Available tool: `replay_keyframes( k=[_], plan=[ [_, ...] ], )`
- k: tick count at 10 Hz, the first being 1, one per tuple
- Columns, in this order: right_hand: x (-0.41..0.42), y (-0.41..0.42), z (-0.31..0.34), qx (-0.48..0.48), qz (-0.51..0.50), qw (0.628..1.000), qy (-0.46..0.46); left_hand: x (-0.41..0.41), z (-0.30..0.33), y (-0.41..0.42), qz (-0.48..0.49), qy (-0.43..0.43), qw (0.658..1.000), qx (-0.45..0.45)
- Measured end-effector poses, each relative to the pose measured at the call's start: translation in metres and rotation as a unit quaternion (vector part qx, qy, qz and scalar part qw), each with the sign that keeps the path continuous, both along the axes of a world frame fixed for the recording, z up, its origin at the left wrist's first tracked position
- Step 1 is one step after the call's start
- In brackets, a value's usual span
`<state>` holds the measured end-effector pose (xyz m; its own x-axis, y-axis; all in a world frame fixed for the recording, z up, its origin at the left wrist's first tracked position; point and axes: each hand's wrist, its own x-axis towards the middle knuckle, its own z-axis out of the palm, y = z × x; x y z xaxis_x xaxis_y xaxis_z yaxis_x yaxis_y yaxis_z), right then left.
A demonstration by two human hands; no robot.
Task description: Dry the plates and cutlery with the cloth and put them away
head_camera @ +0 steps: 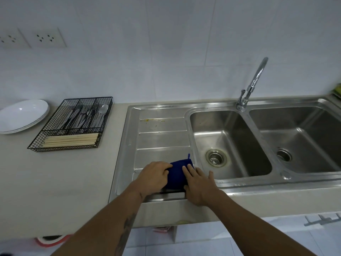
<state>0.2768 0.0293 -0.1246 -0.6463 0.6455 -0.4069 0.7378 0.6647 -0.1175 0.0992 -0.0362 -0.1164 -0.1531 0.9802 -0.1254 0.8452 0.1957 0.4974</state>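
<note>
A stack of white plates point(23, 115) sits far left on the counter point(64, 172), beside a black wire tray point(71, 124) holding cutlery point(83, 116) and chopsticks point(71, 140). On the draining board point(160, 141), the left hand point(154, 175) grips a folded blue cloth point(178, 175); the right hand point(200, 185) lies on it, fingers spread flat. The sink point(230, 143) and tap point(253, 84) stand right. No writing is readable.

Both hands, left hand point(154, 176) and right hand point(198, 185), press the blue cloth point(177, 174) on the drainboard point(162, 141).
</note>
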Motion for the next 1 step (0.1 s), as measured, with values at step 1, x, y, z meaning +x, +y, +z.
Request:
replay_keyframes(
  k=[1],
  plan=[
    [-0.0034, 0.0085, 0.0165, -0.049, -0.032, 0.997, 0.055, -0.007, 0.0081, 0.0023, 0.028, -0.011, 1.0, -0.004]
  ],
)
